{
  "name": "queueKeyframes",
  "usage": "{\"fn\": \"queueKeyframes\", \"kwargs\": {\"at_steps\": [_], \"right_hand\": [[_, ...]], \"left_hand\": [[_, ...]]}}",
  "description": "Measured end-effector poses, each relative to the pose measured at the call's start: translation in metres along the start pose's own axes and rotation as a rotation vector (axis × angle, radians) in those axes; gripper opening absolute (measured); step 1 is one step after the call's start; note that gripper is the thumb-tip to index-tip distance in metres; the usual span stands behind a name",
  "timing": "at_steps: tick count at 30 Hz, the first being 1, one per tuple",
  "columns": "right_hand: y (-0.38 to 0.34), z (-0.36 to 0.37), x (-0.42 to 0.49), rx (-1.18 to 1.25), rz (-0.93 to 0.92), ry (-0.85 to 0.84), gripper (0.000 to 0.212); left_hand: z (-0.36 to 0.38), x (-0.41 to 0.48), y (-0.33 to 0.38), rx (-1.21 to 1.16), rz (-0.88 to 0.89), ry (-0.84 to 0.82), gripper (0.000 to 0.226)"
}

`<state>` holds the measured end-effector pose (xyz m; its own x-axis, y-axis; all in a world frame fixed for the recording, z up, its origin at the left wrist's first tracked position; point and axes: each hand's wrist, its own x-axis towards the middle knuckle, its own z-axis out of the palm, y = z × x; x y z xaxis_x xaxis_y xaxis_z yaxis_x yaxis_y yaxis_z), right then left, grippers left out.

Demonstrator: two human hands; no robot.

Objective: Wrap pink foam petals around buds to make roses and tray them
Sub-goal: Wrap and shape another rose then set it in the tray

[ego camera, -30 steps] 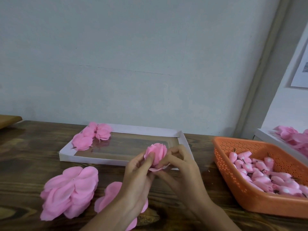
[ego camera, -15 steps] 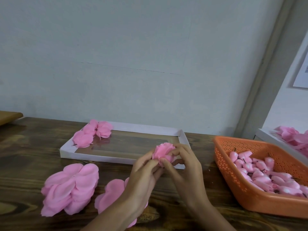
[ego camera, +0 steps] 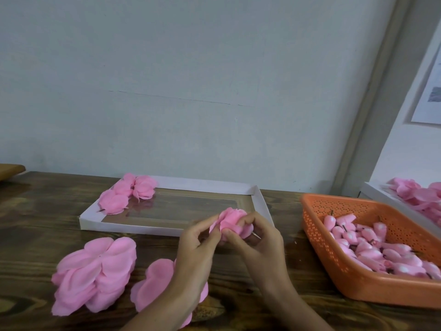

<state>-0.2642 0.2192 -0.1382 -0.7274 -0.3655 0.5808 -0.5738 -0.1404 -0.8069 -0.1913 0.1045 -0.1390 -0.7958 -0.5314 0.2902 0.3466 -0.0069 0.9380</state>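
Note:
A pink foam rose [ego camera: 231, 220] is held between both hands just above the table, in front of the white tray's near right corner. My left hand [ego camera: 196, 249] pinches its left petals with thumb and fingers. My right hand [ego camera: 259, 237] curls round its right side and base. The shallow white tray [ego camera: 261, 206] lies beyond, with three finished roses [ego camera: 128, 193] in its far left corner. Two stacks of flat pink petals lie near me: a big stack [ego camera: 95, 268] at left and a smaller stack [ego camera: 155, 283] partly hidden under my left forearm.
An orange perforated basket [ego camera: 317, 240] full of pink buds [ego camera: 372, 247] stands at the right. Behind it a white box [ego camera: 381, 199] holds more pink petals. The dark wooden table [ego camera: 35, 223] runs to a pale wall at the back.
Both hands have shifted the rose slightly right and lower, and the fingers have closed the petals tighter round it. The view has tilted a little.

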Motion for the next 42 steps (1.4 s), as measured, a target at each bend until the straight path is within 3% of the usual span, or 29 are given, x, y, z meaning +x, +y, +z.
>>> {"fn": "queueKeyframes", "kwargs": {"at_steps": [2,7,12,16,19,23,26,34,38,42], "right_hand": [[0.000,-0.001,0.000,0.014,0.023,0.010,0.026],[-0.001,-0.005,0.004,0.101,0.131,-0.011,0.055],[-0.001,-0.011,0.009,0.074,0.126,-0.104,0.041],[0.000,-0.012,0.010,0.049,0.113,-0.123,0.042],[0.001,-0.011,0.009,0.035,0.097,-0.121,0.041],[0.001,-0.013,0.011,0.079,0.100,-0.101,0.038],[0.000,-0.016,0.015,0.151,0.125,-0.072,0.039],[-0.004,-0.017,0.017,0.349,0.179,-0.134,0.037],[-0.005,-0.015,0.014,0.284,0.150,-0.167,0.037],[-0.006,-0.013,0.011,0.127,0.147,-0.142,0.040]], "left_hand": [[-0.002,0.000,-0.001,-0.033,0.000,0.036,0.026],[-0.005,0.004,-0.005,-0.123,-0.039,0.245,0.025],[-0.010,0.007,-0.009,-0.195,-0.109,0.264,0.017],[-0.011,0.006,-0.007,-0.059,-0.014,0.213,0.006],[-0.011,0.005,-0.007,-0.031,0.036,0.193,0.012],[-0.009,0.005,-0.001,-0.173,0.000,0.122,0.031],[-0.010,0.009,0.001,-0.350,-0.033,0.037,0.021],[-0.013,0.015,0.004,-0.041,-0.013,-0.165,0.056],[-0.009,0.013,0.002,-0.171,-0.091,-0.309,0.049],[-0.009,0.008,-0.002,-0.240,-0.136,-0.442,0.061]]}}
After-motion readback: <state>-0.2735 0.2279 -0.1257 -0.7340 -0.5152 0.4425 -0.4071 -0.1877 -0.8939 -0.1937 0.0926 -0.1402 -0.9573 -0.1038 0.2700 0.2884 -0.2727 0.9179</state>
